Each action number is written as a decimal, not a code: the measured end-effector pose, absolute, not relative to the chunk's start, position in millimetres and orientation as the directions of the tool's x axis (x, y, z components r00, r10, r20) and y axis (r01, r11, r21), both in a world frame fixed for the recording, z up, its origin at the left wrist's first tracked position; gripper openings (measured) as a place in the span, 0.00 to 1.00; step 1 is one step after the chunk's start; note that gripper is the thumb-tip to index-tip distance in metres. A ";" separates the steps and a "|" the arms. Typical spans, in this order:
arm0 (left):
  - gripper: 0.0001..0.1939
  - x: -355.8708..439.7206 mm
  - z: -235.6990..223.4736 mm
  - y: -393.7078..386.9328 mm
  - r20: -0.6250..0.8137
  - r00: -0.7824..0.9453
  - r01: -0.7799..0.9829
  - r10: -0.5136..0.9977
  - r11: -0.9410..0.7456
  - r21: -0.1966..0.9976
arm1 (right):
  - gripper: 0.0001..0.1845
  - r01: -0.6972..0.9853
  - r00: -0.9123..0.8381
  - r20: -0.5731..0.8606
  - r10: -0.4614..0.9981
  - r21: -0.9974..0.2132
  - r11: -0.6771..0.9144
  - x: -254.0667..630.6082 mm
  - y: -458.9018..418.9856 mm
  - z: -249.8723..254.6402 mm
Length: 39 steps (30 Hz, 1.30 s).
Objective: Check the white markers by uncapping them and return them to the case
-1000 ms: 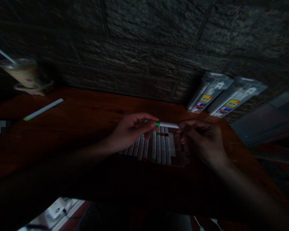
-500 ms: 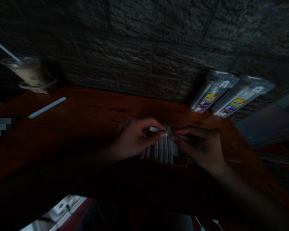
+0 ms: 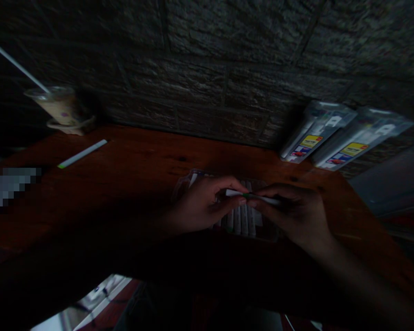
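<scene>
In the head view, my left hand (image 3: 203, 204) pinches the left end of a white marker (image 3: 268, 199) that has a green band near its middle. My right hand (image 3: 296, 211) grips the marker's right part between thumb and fingers. Both sets of fingertips almost meet at the green band, so whether the two parts are fully joined is hard to see. Below the hands lies a clear plastic case (image 3: 272, 233) with several white markers (image 3: 244, 220) side by side in it. My left hand covers part of the case.
Another white marker (image 3: 83, 154) with a green end lies at the left of the wooden table (image 3: 141, 151). Behind it stands a drink cup (image 3: 60, 105) with a straw. Two clear cases (image 3: 305, 138) with yellow labels lean against the stone wall (image 3: 200, 82) at right.
The gap at the marker's green band has closed as my hands brought its two parts together. The whole view has shifted slightly, with things appearing further right.
</scene>
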State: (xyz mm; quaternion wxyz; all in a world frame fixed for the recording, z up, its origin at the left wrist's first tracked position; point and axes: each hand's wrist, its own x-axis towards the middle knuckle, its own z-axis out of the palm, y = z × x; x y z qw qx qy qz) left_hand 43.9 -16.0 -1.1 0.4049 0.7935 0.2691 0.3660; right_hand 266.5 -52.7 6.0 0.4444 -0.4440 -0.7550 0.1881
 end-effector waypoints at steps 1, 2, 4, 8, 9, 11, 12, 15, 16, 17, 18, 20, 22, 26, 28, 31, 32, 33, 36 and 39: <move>0.09 43.7 -0.8 -17.1 0.356 0.598 0.138 0.718 -0.529 0.837 | 0.05 0.506 -0.207 0.504 0.838 -0.678 0.533 266.5 -52.6 6.0; 0.10 43.6 -0.3 -18.0 0.358 0.605 0.144 0.711 -0.540 0.829 | 0.05 0.509 -0.203 0.508 0.837 -0.675 0.533 266.3 -52.6 6.1; 0.10 43.5 0.9 -19.4 0.387 0.608 0.149 0.693 -0.578 0.802 | 0.05 0.515 -0.194 0.520 0.832 -0.668 0.538 265.9 -52.7 6.2; 0.08 43.7 3.3 -19.7 0.425 0.589 0.173 0.687 -0.621 0.764 | 0.04 0.516 -0.193 0.523 0.830 -0.665 0.539 265.4 -53.3 6.3; 0.08 43.8 3.4 -19.3 0.422 0.584 0.178 0.694 -0.616 0.768 | 0.04 0.517 -0.192 0.516 0.835 -0.670 0.533 265.4 -53.4 6.5; 0.08 44.0 2.7 -18.1 0.398 0.577 0.174 0.713 -0.583 0.793 | 0.03 0.515 -0.184 0.499 0.847 -0.685 0.515 265.3 -53.3 7.2; 0.09 44.1 1.9 -17.2 0.381 0.575 0.160 0.724 -0.557 0.815 | 0.04 0.513 -0.175 0.491 0.853 -0.695 0.505 265.3 -53.0 7.8; 0.11 43.7 -1.8 -13.6 0.325 0.552 0.123 0.768 -0.460 0.879 | 0.04 0.498 -0.130 0.472 0.872 -0.729 0.469 265.1 -51.5 10.2; 0.12 43.3 -3.0 -12.2 0.306 0.539 0.119 0.785 -0.430 0.895 | 0.04 0.489 -0.113 0.469 0.876 -0.742 0.460 265.0 -50.7 10.9; 0.13 42.9 -4.0 -10.7 0.288 0.524 0.120 0.802 -0.404 0.907 | 0.04 0.478 -0.093 0.467 0.879 -0.754 0.451 265.0 -50.0 11.5; 0.13 42.5 -4.6 -9.2 0.273 0.509 0.123 0.817 -0.382 0.916 | 0.04 0.468 -0.074 0.466 0.882 -0.764 0.444 265.1 -49.3 11.9; 0.13 41.8 -4.3 -6.1 0.256 0.489 0.105 0.834 -0.347 0.932 | 0.04 0.455 -0.041 0.468 0.883 -0.778 0.434 265.3 -48.2 12.1; 0.11 41.7 -2.4 -3.3 0.265 0.481 0.050 0.836 -0.328 0.943 | 0.05 0.439 -0.010 0.464 0.886 -0.794 0.421 265.8 -47.7 11.9; 0.09 41.7 3.6 1.4 0.263 0.465 -0.022 0.845 -0.286 0.958 | 0.06 0.396 0.053 0.448 0.892 -0.830 0.393 267.8 -48.3 12.1; 0.08 41.4 5.9 2.9 0.244 0.449 -0.024 0.860 -0.261 0.965 | 0.05 0.381 0.082 0.436 0.896 -0.845 0.376 268.8 -48.9 13.2; 0.07 40.8 6.4 4.9 0.234 0.426 -0.053 0.874 -0.233 0.971 | 0.03 0.337 0.107 0.417 0.903 -0.869 0.361 269.6 -49.8 15.5; 0.08 40.6 5.7 5.6 0.232 0.422 -0.072 0.877 -0.223 0.972 | 0.03 0.318 0.112 0.406 0.907 -0.879 0.354 269.5 -50.0 16.3; 0.08 40.4 4.6 6.4 0.228 0.420 -0.094 0.878 -0.208 0.974 | 0.03 0.296 0.116 0.389 0.914 -0.892 0.342 269.3 -50.3 16.9; 0.10 39.7 0.0 9.1 0.212 0.427 -0.187 0.879 -0.143 0.972 | 0.04 0.213 0.115 0.326 0.938 -0.931 0.297 268.9 -51.0 17.7; 0.11 39.0 -4.1 11.1 0.189 0.441 -0.281 0.877 -0.065 0.957 | 0.08 0.146 0.093 0.281 0.955 -0.953 0.266 270.5 -50.7 16.1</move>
